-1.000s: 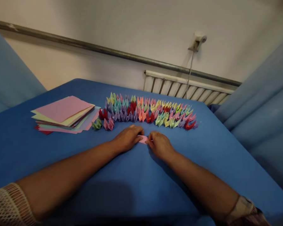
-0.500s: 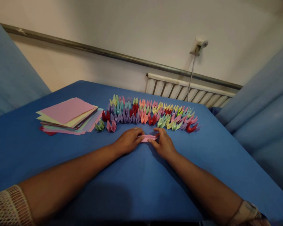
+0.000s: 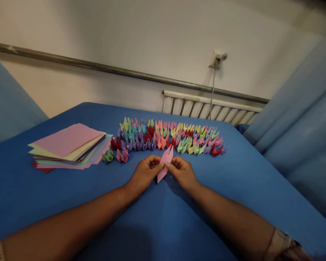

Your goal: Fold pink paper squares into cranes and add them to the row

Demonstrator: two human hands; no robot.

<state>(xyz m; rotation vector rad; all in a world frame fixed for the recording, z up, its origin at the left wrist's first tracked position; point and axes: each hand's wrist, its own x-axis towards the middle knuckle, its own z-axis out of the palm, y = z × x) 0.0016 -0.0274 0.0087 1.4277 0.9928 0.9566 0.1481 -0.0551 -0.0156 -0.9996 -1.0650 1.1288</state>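
A pale wall (image 3: pixel 141 32) rises behind a blue-covered table (image 3: pixel 233 174), flanked by a blue curtain on the left (image 3: pixel 11 105) and another on the right (image 3: pixel 299 119), with a white radiator (image 3: pixel 190 96) just past the far edge. Toward the table's left edge lies an uneven stack of colored paper (image 3: pixel 73 137), a pink sheet uppermost, its sheets flat and, by their look, awaiting folding. Rows of folded paper pieces (image 3: pixel 163 141) in red, purple, yellow, green, blue and pink stand between the stack and the right edge, nearer the far edge than the near one; these appear finished. No container is in view: sheets and pieces rest directly on the cover.

At the table's middle, in front of the rows, a person's left hand (image 3: pixel 143 170) and right hand (image 3: pixel 183 172) pinch a folded pink paper (image 3: pixel 167 156), thumbs meeting on its face, the other fingers curled and partly hidden behind. Narrow and slit at the end toward the far edge, it looks well into its folds but lacks the spread peaks of the standing pieces. Smallest, near the stack's right side, sit a green piece (image 3: pixel 108 156) and a pink piece (image 3: pixel 122 156).
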